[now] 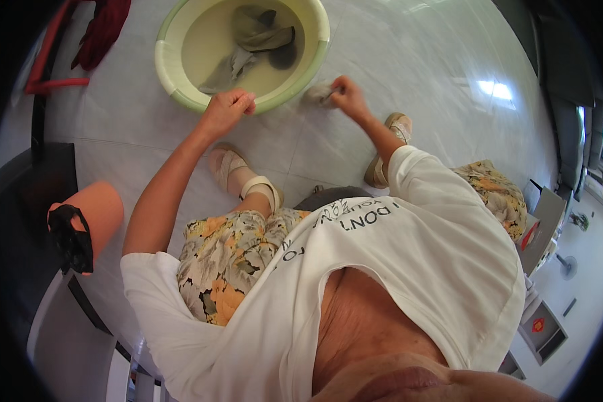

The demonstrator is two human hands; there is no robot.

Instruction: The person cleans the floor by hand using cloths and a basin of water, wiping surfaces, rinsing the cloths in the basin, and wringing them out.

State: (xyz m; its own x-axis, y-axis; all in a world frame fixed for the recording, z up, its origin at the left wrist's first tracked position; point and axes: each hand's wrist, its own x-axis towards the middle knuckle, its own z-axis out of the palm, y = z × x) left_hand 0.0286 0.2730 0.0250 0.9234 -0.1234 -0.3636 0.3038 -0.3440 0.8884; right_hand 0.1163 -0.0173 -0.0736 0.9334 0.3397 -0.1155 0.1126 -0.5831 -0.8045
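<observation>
At the near rim of a pale green plastic basin [296,90], my left hand [231,106] is curled into a fist, with nothing visible in it. Whether it touches the rim is hard to tell. Cloudy water fills the basin. A grey-green cloth item with a dark edge [266,37] lies soaking in it, and a lighter grey cloth [226,73] is partly under the water nearer to me. Just outside the basin, to its right, my right hand [350,98] pinches a small, blurred greyish wet cloth [319,94] above the floor.
My sandalled feet stand apart on the grey tile floor [281,143]. An orange bin [103,216] with a black bag is at the left, beside black furniture [35,186]. Dark red cloth [100,35] hangs by a red frame [60,84] at the upper left. A dark sofa lines the right.
</observation>
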